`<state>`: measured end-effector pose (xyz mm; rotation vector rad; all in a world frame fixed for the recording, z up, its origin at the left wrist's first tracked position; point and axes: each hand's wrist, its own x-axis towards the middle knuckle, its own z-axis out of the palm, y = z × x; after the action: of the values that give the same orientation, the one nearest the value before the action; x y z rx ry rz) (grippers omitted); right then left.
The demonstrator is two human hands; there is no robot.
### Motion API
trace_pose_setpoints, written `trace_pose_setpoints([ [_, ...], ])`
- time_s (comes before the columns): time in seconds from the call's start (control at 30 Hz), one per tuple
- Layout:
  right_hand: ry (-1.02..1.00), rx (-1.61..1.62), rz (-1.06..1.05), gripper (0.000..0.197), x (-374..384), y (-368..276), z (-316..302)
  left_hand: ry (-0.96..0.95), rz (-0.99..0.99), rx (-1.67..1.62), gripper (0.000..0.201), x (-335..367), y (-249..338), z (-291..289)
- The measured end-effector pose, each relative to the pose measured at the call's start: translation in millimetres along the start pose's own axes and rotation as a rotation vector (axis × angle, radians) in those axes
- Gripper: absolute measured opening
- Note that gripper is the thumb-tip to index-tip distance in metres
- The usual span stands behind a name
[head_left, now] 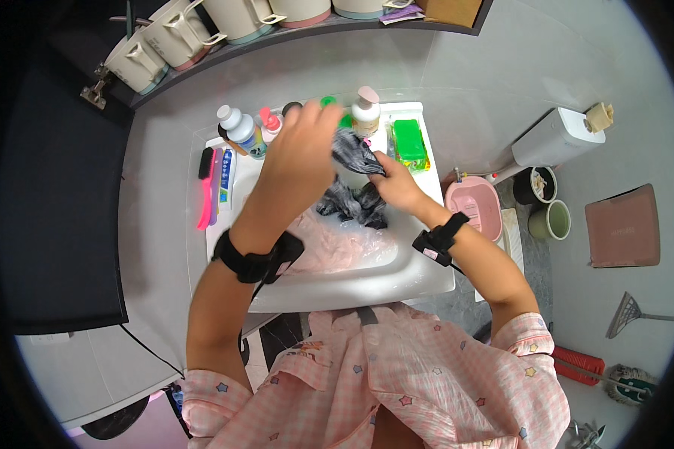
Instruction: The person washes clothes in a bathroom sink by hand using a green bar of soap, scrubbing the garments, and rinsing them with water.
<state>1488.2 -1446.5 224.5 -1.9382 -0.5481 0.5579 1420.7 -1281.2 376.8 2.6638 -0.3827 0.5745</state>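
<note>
A wet black-and-grey patterned cloth [344, 200] hangs bunched over the white sink [427, 273]. My right hand [397, 185] is closed on its upper part, at the cloth's right side. Raised above the left of the cloth is my left hand [301, 157], smeared by motion. Its back faces up, and whether its fingers hold the cloth is hidden. Pale pink cloth [326, 247] lies soaking in the water of the basin below, beneath the dark cloth.
Along the sink's back rim stand a white-capped bottle [241, 131], pump bottles [365, 114] and a green soap bar [408, 140]. A pink brush [205, 194] and toothpaste tube [225, 179] lie left. Cups [176, 34] line an overhead shelf. Right are a pink basin [475, 206] and bins [550, 220].
</note>
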Motion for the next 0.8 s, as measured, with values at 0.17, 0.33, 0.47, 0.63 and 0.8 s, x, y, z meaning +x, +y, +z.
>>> trace_pose_setpoints([
  [0.17, -0.091, -0.546, 0.131, 0.059, -2.5, 27.4, 60.4, -0.199, -0.375, 0.018, 0.039, -104.9, -91.0, 111.2],
  [0.33, -0.328, -0.841, 0.279, 0.058, 7.6, 73.2, 103.0, -0.448, -0.743, -0.002, 0.048, -134.2, -79.7, 188.6],
  [0.47, -0.505, -1.029, 0.293, 0.057, 19.4, 79.5, 92.8, -0.761, -0.785, 0.001, 0.054, -138.6, -84.4, 214.2],
  [0.63, -0.671, -1.269, 0.327, 0.042, 38.2, 87.3, 109.8, -1.013, -0.771, 0.075, 0.036, -148.9, -124.7, 250.9],
  [0.8, -0.706, -1.048, 0.362, 0.042, 46.5, 64.3, 88.1, -0.990, -0.868, 0.061, 0.027, -120.9, -127.6, 232.7],
])
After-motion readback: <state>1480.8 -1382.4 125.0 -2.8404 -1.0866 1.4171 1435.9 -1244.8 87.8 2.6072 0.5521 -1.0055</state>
